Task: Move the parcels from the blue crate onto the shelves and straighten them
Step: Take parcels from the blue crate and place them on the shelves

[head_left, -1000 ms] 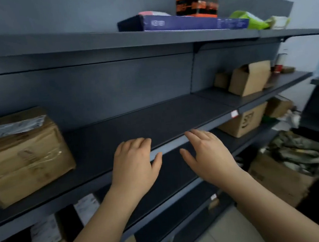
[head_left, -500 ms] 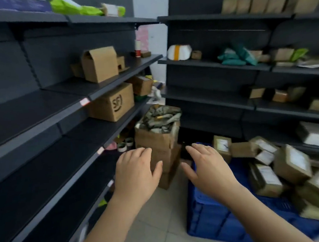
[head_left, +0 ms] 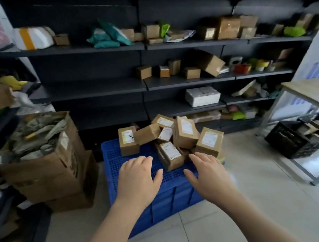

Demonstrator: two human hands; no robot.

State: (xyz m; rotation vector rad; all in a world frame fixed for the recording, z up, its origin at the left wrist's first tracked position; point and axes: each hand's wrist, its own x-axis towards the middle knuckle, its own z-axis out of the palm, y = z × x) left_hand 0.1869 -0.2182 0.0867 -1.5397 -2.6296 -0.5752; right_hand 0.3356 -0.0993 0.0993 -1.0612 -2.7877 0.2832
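Turning to the crate [head_left: 169, 201] on the floor [head_left: 246, 171]: a second ago both hands lay at a bare shelf edge. Now left hand [head_left: 138, 177] and right hand [head_left: 207, 171] hover over the crate's near side, fingers [head_left: 139, 161] loosely spread, holding nothing. Heap of parcels [head_left: 185, 134] at its far right, closest just beyond the right hand. Reads as next pickup; far shelves [head_left: 94, 88] have room.

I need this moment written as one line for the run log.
step: pick, not yet begun | left hand: open, over crate | right hand: open, beside parcels | held: nothing
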